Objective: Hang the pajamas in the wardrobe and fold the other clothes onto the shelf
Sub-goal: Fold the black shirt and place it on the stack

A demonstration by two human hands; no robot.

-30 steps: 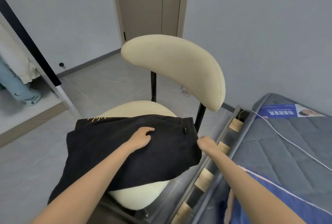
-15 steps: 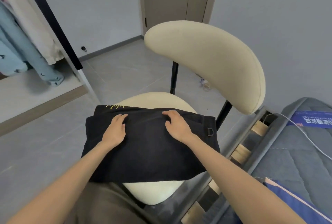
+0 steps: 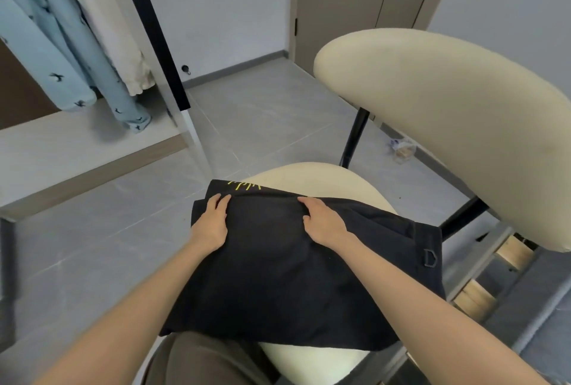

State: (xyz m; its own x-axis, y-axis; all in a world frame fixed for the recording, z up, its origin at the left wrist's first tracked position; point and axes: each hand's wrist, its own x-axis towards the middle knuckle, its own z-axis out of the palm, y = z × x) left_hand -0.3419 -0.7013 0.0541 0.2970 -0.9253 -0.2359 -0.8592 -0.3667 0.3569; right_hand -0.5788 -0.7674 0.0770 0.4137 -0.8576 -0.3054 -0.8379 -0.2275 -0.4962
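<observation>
Black cloth, a folded garment (image 3: 278,276), lies across the cream seat (image 3: 309,173) of a chair. Its near edge hangs over the seat's front, and a bit of yellow print (image 3: 244,186) shows at its far left corner. Both hands rest palm-down along its far fold. The left hand (image 3: 211,220) lies near the left edge with its fingers (image 3: 220,202) straight and flat. The right hand (image 3: 324,222) lies near the middle, its fingers slightly bent, pressing the cloth and grasping nothing. A small dark ring (image 3: 430,258) sits on the garment's right side. The chair's cream backrest (image 3: 448,125) rises at the right. At upper left, light blue pajamas (image 3: 71,44) hang in the open wardrobe (image 3: 77,149) beside a cream garment (image 3: 119,44).
</observation>
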